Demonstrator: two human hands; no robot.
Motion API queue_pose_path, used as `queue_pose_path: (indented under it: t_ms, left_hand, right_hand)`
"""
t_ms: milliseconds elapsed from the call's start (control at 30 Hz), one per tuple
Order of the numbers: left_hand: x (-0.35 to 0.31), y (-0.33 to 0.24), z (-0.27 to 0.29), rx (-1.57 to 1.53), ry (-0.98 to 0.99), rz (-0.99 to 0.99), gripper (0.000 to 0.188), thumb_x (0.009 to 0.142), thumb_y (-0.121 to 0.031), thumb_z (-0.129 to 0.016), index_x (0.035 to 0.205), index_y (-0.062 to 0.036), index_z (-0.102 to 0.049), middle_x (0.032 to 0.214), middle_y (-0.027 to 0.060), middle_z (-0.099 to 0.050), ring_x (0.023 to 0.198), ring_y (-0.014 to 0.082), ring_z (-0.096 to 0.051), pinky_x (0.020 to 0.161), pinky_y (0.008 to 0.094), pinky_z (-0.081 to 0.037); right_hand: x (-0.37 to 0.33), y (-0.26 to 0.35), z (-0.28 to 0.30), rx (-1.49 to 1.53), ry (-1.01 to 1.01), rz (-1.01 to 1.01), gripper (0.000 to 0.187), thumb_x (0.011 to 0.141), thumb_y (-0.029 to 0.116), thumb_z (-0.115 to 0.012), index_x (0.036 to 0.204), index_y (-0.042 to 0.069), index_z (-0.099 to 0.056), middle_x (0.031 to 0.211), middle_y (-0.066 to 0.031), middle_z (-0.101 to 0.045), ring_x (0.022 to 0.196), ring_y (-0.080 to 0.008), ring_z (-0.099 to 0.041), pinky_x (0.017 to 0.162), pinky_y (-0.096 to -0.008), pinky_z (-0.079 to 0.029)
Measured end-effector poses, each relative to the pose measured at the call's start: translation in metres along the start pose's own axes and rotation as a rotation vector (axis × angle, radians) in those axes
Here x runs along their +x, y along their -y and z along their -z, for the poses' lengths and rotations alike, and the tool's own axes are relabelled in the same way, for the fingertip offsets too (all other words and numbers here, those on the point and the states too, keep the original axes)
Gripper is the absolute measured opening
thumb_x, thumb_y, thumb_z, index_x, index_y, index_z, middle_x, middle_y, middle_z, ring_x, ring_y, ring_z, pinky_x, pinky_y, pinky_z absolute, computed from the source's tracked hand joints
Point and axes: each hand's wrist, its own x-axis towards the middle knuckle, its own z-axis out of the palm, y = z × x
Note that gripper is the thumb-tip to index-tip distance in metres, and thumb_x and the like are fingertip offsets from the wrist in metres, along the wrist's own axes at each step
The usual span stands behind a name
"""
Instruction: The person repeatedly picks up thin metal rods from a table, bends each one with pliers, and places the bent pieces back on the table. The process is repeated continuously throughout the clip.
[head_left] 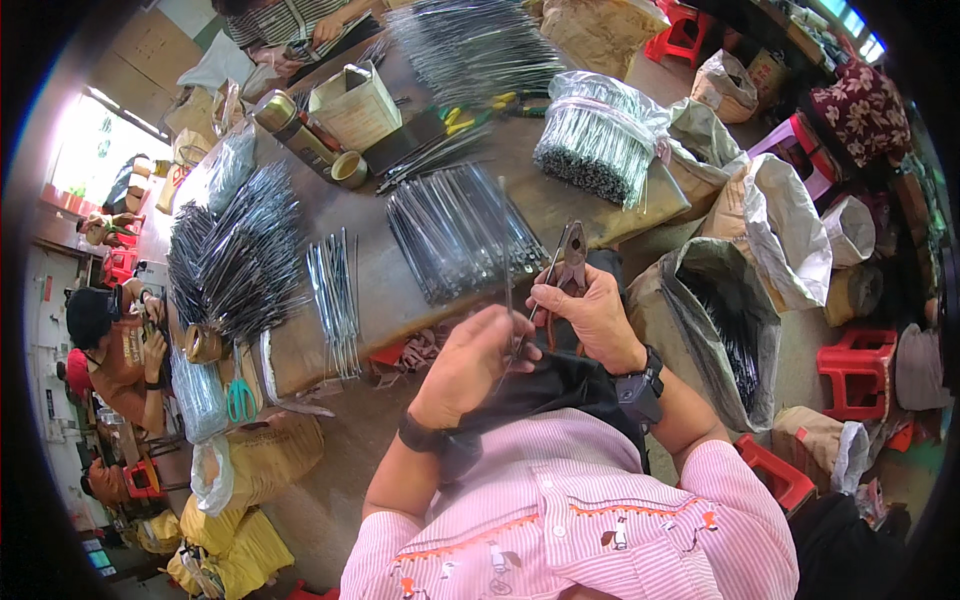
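Note:
My right hand (600, 318) is closed around a pair of pliers (572, 262), jaws pointing up and away from me. A thin metal strip also shows by its thumb and fingertips. Just to the left, my left hand (470, 362) is blurred by motion, fingers drawn together on a thin metal strip (508, 300) standing upward. Beyond both hands, a row of flat metal strips (465, 230) lies near the table's edge. A smaller group of strips (335, 305) lies left of that row, beside a large dark heap of strips (235, 250).
On the table (345, 215) stand a thermos (295, 130), an open carton (355, 105) and a bagged bundle of strips (600, 140). Teal-handled scissors (240, 400) lie at the left edge. Open sacks (725, 310) and a red stool (857, 372) stand right. Other people work at left and far side.

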Motion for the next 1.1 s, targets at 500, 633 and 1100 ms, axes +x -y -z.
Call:
queue_pose_path:
  t_ms: [500, 633, 1100]
  left_hand:
    - [0.011, 0.023, 0.008, -0.3, 0.028, 0.163, 0.015, 0.09, -0.005, -0.061, 0.102, -0.0091, -0.054, 0.081, 0.0011, -0.053, 0.061, 0.0085, -0.047, 0.047, 0.0185, -0.032]
    - [0.011, 0.021, 0.005, -0.396, 0.051, 0.225, 0.027, 0.093, -0.003, -0.056, 0.119, -0.0092, -0.053, 0.085, 0.0016, -0.052, 0.061, 0.0062, -0.044, 0.046, 0.0163, -0.03]
    - [0.015, 0.027, 0.007, -0.743, 0.001, 0.355, 0.038, 0.098, -0.005, -0.047, 0.135, -0.0139, -0.049, 0.088, 0.0054, -0.053, 0.06, 0.0061, -0.043, 0.044, 0.015, -0.031]
  right_hand:
    - [0.006, 0.003, 0.016, 0.109, -0.048, 0.049, 0.018, 0.091, 0.01, -0.065, 0.105, 0.002, -0.059, 0.092, -0.0101, -0.067, 0.078, -0.0161, -0.065, 0.068, -0.0288, -0.054]
    - [0.012, -0.004, 0.025, 0.244, -0.016, -0.089, 0.016, 0.09, 0.011, -0.066, 0.101, 0.003, -0.059, 0.091, -0.0099, -0.067, 0.075, -0.0179, -0.065, 0.067, -0.03, -0.054]
    - [0.02, -0.023, 0.03, 0.388, -0.079, -0.277, 0.013, 0.09, 0.014, -0.067, 0.096, 0.005, -0.06, 0.091, -0.0097, -0.067, 0.071, -0.0173, -0.065, 0.065, -0.03, -0.055]
